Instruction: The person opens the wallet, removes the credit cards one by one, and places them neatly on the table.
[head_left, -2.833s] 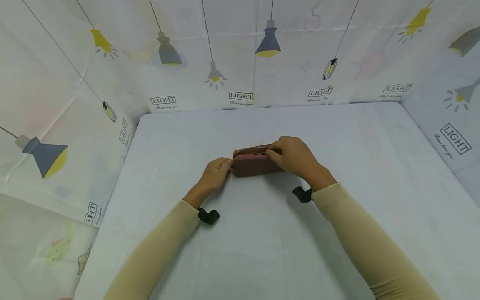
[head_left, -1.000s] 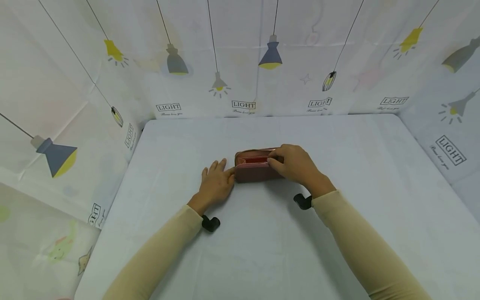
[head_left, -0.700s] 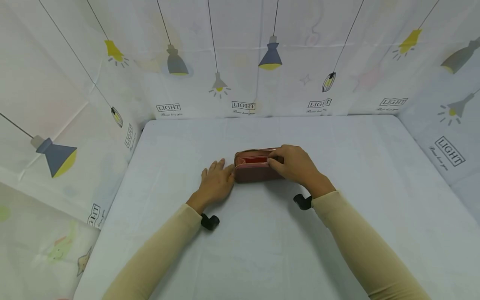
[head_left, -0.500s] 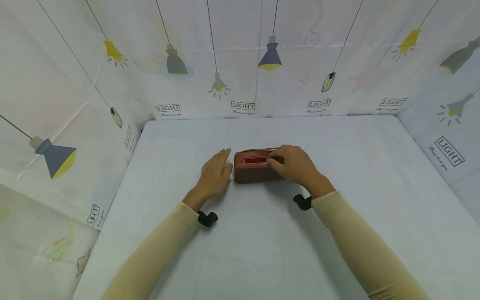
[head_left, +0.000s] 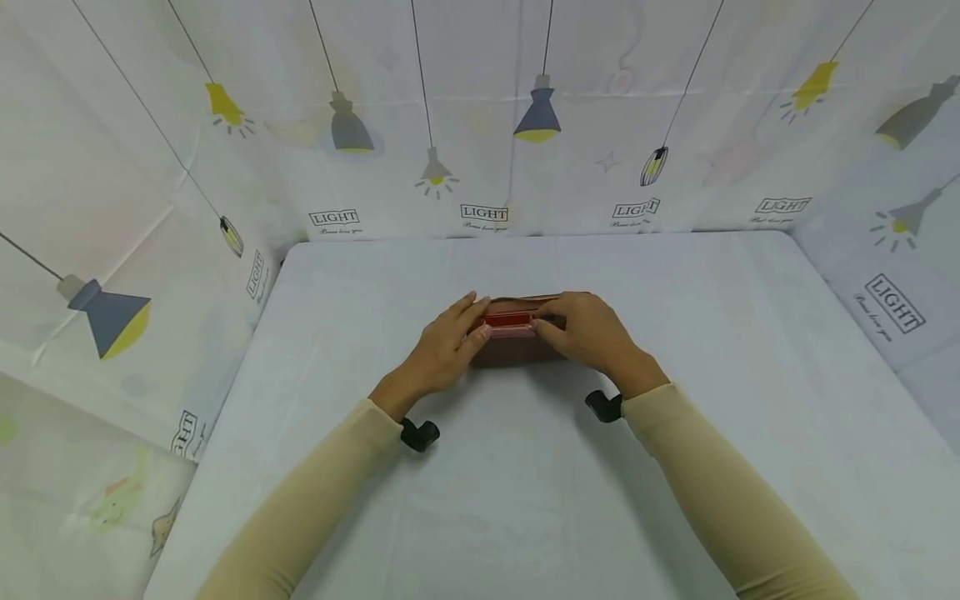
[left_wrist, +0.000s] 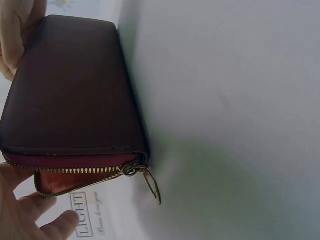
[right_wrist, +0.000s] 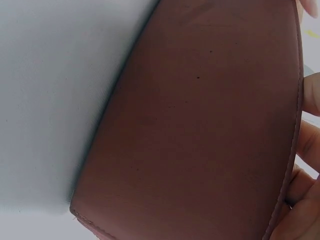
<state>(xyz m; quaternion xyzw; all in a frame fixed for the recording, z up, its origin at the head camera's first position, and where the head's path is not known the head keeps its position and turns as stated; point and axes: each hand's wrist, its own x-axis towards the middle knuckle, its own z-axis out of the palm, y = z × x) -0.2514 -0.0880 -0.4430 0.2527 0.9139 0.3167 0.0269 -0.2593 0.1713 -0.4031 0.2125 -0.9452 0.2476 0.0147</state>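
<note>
A brownish-red zip-around wallet (head_left: 512, 352) stands upright on the table with its top unzipped, showing a red inner part (head_left: 510, 319). My left hand (head_left: 438, 350) is at the wallet's left end, its thumb by the front rim and its fairly straight fingers reaching over the mouth. In the left wrist view, the toothed zip (left_wrist: 70, 170) gapes at that end, and a metal zip pull (left_wrist: 152, 187) hangs down. My right hand (head_left: 592, 333) pinches the upper right edge. The right wrist view shows its fingers (right_wrist: 307, 145) along the stitched rim.
A white-covered table (head_left: 495, 500) spreads around the wallet. Behind and beside it hangs a white cloth (head_left: 585, 100) printed with lamps. A small black device (head_left: 418, 435) sits at the left wrist, and a similar black device (head_left: 603, 406) at the right.
The wallet mouth has widened since the oldest frame, exposing the red inside. My left hand left the wallet's left end, then moved up and right onto its opening. The right hand kept its hold.
</note>
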